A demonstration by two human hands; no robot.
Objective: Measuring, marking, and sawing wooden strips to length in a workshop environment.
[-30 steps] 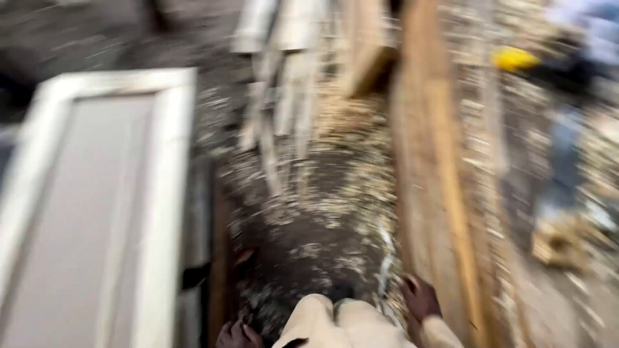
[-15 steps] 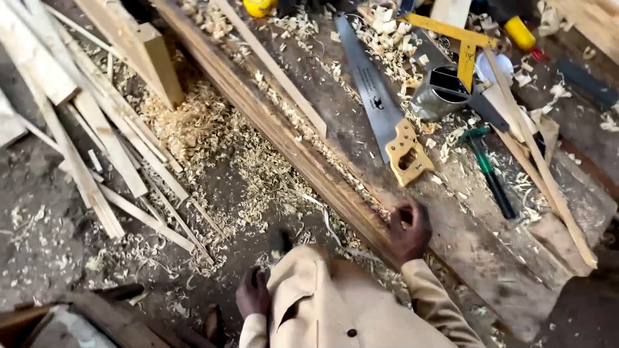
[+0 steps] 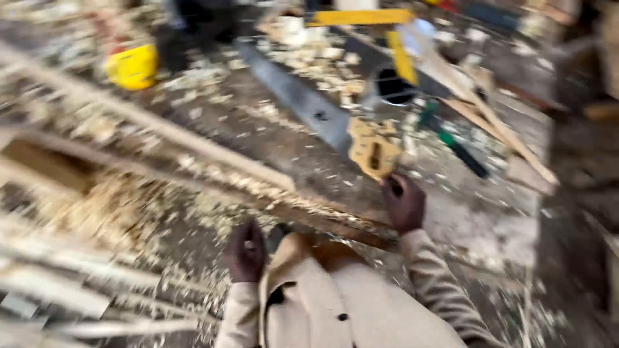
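We are reaching our right hand (image 3: pixel 404 203) toward the yellow wooden handle of a handsaw (image 3: pixel 335 125), fingers curled loosely just below the grip and holding nothing, the saw lying flat on the littered workbench (image 3: pixel 490 225) where the handle is facing us. Our left hand (image 3: pixel 245 251) is hanging half-closed and empty above the wood shavings (image 3: pixel 109 212), beside a long timber strip (image 3: pixel 309 216) resting along the bench edge.

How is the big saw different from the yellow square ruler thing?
The handsaw has a long grey blade and a tan wooden handle; the yellow square is two thin bars in an L. The handsaw lies right by the right hand; the yellow square lies farther away. Both lie flat among wood shavings.
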